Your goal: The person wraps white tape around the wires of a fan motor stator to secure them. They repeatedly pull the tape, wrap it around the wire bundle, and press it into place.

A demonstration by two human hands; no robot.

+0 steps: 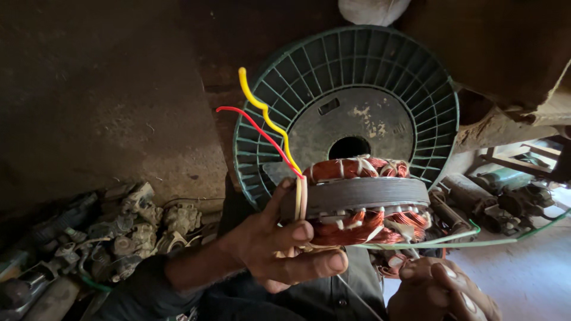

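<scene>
Rt hand (443,291) by wire (452,241), lft hand (279,246) round copper-wound stator (360,199)

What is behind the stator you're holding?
A green spool stands right behind the stator, its ribbed flange and dark centre hole showing above it. The stator and left hand cover the spool's lower part, so what it rests on is hidden.
</scene>
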